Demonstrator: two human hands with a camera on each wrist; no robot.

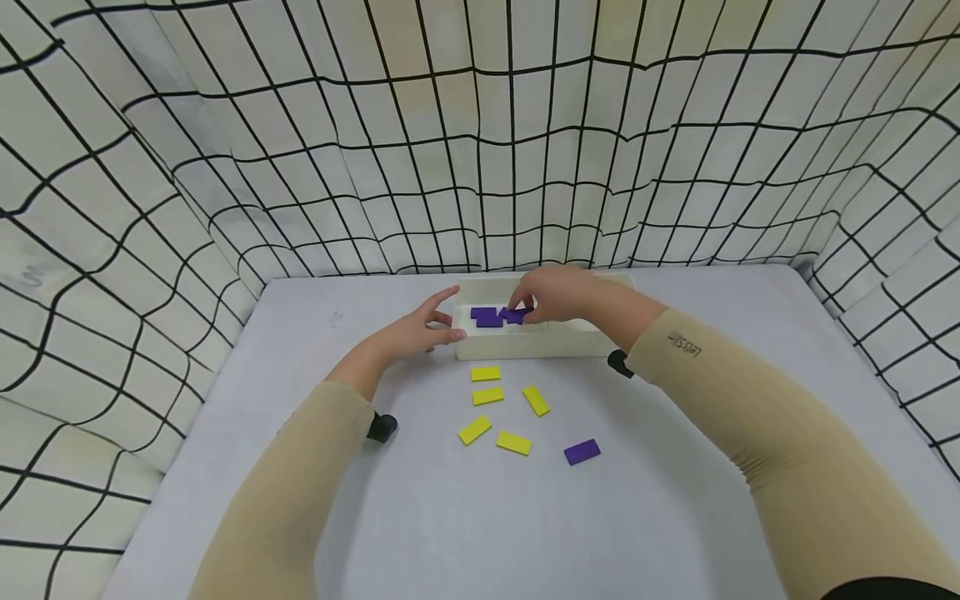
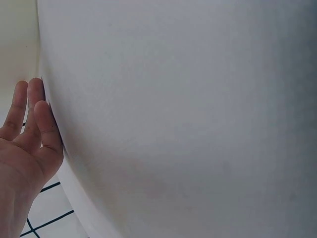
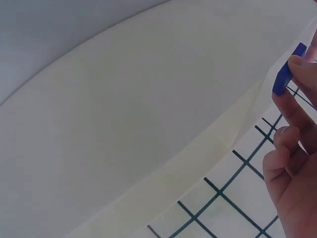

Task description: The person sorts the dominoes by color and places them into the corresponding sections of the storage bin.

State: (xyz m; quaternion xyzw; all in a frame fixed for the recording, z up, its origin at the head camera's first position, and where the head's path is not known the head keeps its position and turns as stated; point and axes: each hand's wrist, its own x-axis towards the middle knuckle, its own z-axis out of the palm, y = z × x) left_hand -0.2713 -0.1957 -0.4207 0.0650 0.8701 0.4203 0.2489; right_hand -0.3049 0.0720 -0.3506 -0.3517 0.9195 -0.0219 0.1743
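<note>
A long white box (image 1: 540, 343) stands at the back of the table. Over its inside, my right hand (image 1: 562, 293) pinches a purple block (image 3: 283, 78) between thumb and fingertips; in the right wrist view it is seen nearly edge-on. Other purple blocks (image 1: 489, 323) lie in the box's left part, close beside those fingertips. At the box's left end is my left hand (image 1: 412, 335), fingers spread, the thumb at the front corner and a fingertip at the back corner. The left wrist view shows the fingers (image 2: 45, 121) fairly straight, with no block among them.
Several yellow blocks (image 1: 488, 396) lie scattered on the white table (image 1: 465, 525) in front of the box. One purple block (image 1: 582, 452) lies apart to their right. A black wire grid (image 1: 510, 142) over pale panels rises behind the table and along both sides.
</note>
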